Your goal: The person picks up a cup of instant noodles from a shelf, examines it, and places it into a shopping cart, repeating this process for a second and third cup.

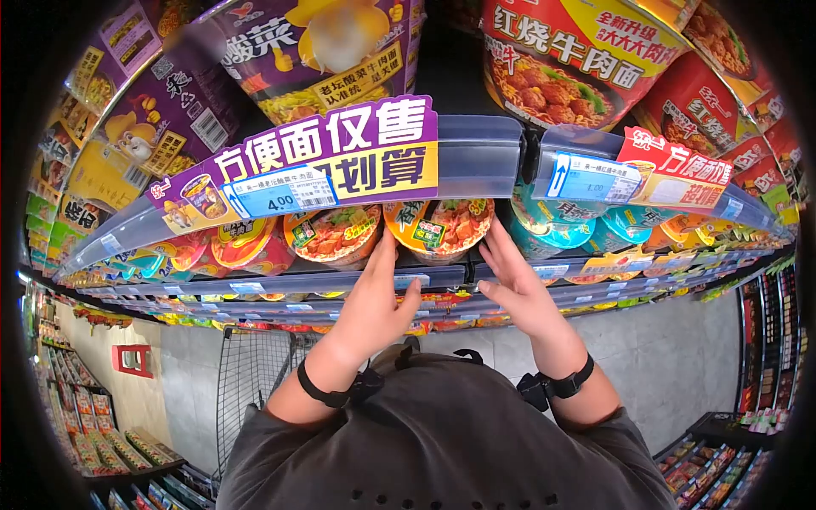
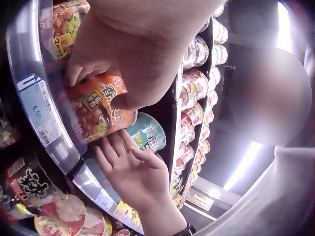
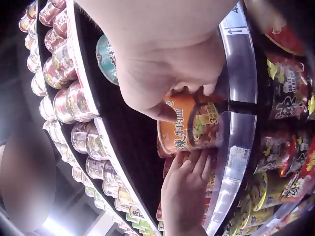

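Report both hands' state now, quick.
Left hand: open, straight fingers against one side of the orange noodle cup.
Right hand: open, fingers against the cup's opposite side.

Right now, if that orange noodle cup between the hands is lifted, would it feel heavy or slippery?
The orange noodle cup is probably light for its size, being printed as beef noodles. It looks smooth, so it might slip slightly between the left hand and right hand. Being round, it could roll if tipped over.
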`<state>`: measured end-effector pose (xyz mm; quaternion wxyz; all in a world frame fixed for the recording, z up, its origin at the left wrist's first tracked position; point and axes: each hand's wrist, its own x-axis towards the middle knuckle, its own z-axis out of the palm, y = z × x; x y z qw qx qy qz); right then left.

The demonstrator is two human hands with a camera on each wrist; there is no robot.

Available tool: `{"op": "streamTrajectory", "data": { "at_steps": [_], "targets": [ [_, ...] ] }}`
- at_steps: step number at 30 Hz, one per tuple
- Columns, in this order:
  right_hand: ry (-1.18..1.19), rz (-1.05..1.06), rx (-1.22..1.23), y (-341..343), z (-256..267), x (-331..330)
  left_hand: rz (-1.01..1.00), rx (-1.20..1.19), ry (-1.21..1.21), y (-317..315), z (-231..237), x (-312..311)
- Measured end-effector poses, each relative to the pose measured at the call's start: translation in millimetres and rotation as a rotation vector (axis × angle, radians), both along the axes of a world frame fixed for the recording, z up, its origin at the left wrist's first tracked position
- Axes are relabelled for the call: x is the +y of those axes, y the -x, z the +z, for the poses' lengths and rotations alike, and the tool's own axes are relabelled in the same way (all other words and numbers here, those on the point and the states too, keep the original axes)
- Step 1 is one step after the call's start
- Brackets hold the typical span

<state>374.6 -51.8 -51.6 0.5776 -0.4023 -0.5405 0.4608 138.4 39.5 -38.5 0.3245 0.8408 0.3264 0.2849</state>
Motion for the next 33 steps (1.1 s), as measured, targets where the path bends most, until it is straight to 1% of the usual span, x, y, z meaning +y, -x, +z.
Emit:
{"op": "streamTrajectory", "data": {
  "at_steps": [4, 6, 8, 11, 12, 15, 16, 18, 20, 21, 23, 24, 26, 28, 29, 30, 33],
  "targets": [
    [-0.084, 0.032, 0.046, 1, 8, -10, -0.011, -0.014, -0.101, 8, 11, -13],
    [-0.124, 0.041, 0.072, 1, 8, -23, -0.048, -0.110, -0.130, 11, 16, -25],
    [-0.143, 0.053, 0.153, 0, 5, -39, -0.016, -0.153, -0.131, 13, 20, -43],
    [-0.156, 0.092, 0.158, -1, -1, -66, -0.004, -0.283, -0.104, 20, 22, -72],
    [-0.144, 0.112, 0.164, -3, -5, -77, 0.013, -0.281, -0.099, 23, 21, -85],
    [-0.074, 0.204, 0.167, -4, -17, -105, 0.071, -0.100, -0.185, 36, 14, -124],
    [-0.037, 0.240, 0.161, -2, -23, -115, 0.102, -0.093, -0.179, 40, 10, -137],
    [0.025, 0.289, 0.160, -2, -42, -134, 0.115, -0.040, -0.039, 51, 3, -165],
    [0.080, 0.358, 0.172, 0, -60, -148, 0.157, -0.011, -0.028, 62, -5, -187],
    [0.150, 0.378, 0.184, 1, -66, -157, 0.154, 0.061, 0.006, 69, -6, -198],
    [0.200, 0.428, 0.158, 4, -73, -169, 0.156, 0.164, 0.062, 78, -3, -215],
    [0.239, 0.456, 0.123, 6, -75, -172, 0.173, 0.164, 0.066, 84, -6, -220],
    [0.250, 0.479, 0.095, 11, -81, -175, 0.132, 0.166, 0.120, 97, -17, -232],
    [0.263, 0.495, 0.059, 19, -86, -182, 0.147, 0.172, 0.169, 105, -15, -241],
    [0.265, 0.514, 0.000, 22, -87, -182, 0.155, 0.178, 0.206, 109, -15, -245],
    [0.264, 0.535, -0.061, 27, -86, -182, 0.169, 0.168, 0.207, 115, -17, -249],
    [0.299, 0.608, -0.116, 53, -80, -175, 0.219, 0.162, 0.222, 143, -19, -258]
  ]
}}
